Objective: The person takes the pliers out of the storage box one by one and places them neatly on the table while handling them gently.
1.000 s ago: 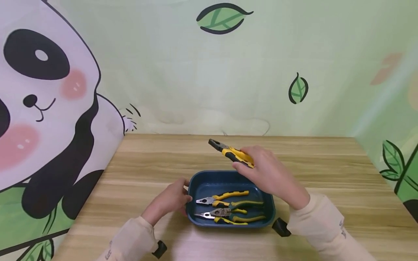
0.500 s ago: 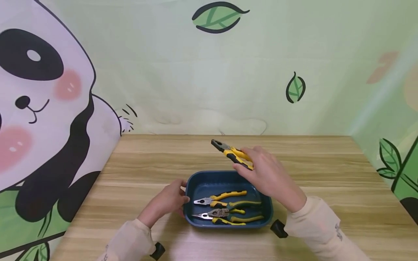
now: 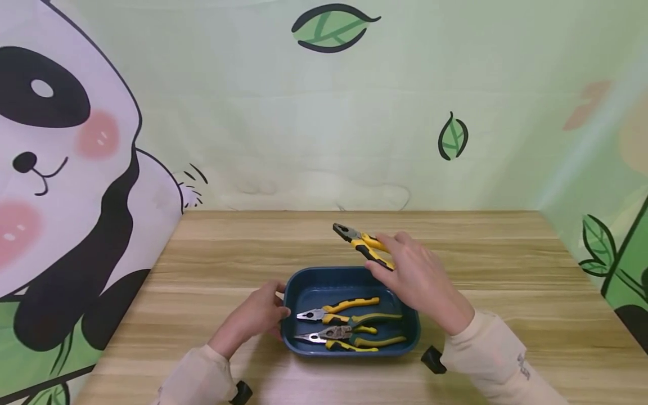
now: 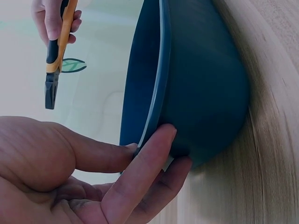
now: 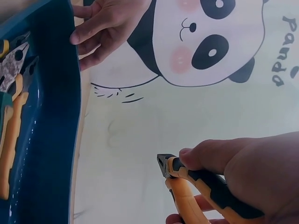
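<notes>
My right hand (image 3: 417, 281) grips yellow-and-black combination pliers (image 3: 361, 242) by the handles, above the back right of a dark blue plastic tub (image 3: 329, 275). The pliers' dark head points left and away, and their handles stand slightly spread. At the tub's left end, my left hand (image 3: 260, 312) pinches the rim; in the left wrist view the thumb (image 4: 105, 156) lies at the lip, with fingers against the outer wall. Inside the tub lie yellow-and-black pliers (image 3: 351, 304), long-nose pliers (image 3: 311, 337) with yellow grips and green-and-yellow pliers (image 3: 377, 340), partly overlapping, heads to the left.
The tub stands on a wood-grain table (image 3: 228, 242). Behind it hangs a pale green backdrop (image 3: 253, 112) printed with a panda (image 3: 61, 169) and leaves. Black pieces (image 3: 433, 360) stick out by both cream sleeves (image 3: 486, 354).
My right hand and the pliers have shifted slightly right and lower relative to the tub. My left hand keeps its place on the rim. The whole head view has slid a little sideways.
</notes>
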Action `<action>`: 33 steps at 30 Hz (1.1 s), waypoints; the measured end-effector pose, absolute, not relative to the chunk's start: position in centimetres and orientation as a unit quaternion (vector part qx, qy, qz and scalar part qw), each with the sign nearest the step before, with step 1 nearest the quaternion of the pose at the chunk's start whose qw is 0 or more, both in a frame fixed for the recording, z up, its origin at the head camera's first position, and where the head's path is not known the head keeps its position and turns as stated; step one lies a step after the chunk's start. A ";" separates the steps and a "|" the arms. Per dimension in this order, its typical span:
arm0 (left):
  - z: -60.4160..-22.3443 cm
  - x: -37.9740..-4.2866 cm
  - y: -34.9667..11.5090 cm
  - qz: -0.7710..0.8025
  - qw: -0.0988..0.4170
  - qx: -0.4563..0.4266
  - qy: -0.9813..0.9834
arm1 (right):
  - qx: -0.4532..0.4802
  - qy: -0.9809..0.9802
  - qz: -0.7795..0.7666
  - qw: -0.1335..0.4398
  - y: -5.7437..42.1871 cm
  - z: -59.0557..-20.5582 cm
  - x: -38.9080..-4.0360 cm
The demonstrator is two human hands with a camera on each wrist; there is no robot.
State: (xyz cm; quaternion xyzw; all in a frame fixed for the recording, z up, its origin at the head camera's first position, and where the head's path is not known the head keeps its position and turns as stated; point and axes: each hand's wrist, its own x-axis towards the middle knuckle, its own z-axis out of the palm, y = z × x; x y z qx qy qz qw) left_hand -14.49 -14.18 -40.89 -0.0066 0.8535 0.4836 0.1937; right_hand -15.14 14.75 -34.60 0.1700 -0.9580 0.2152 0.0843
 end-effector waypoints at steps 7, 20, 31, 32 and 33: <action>-40.8 -14.6 -14.1 0.490 0.189 -0.007 0.851 | 0.169 -0.957 0.208 0.110 15.6 -35.1 -15.4; -41.2 -14.2 -14.2 0.491 0.186 -0.007 0.851 | 0.159 -0.959 0.191 0.137 16.6 -36.3 -15.4; -41.2 -14.0 -14.3 0.498 0.169 -0.005 0.850 | 0.136 -0.958 0.204 0.146 18.0 -36.8 -15.5; -41.2 -14.1 -14.2 0.496 0.170 -0.005 0.852 | 0.133 -0.959 0.205 0.145 18.2 -36.8 -15.5; -41.1 -14.2 -14.2 0.494 0.171 -0.005 0.852 | 0.131 -0.959 0.205 0.144 18.4 -36.8 -15.5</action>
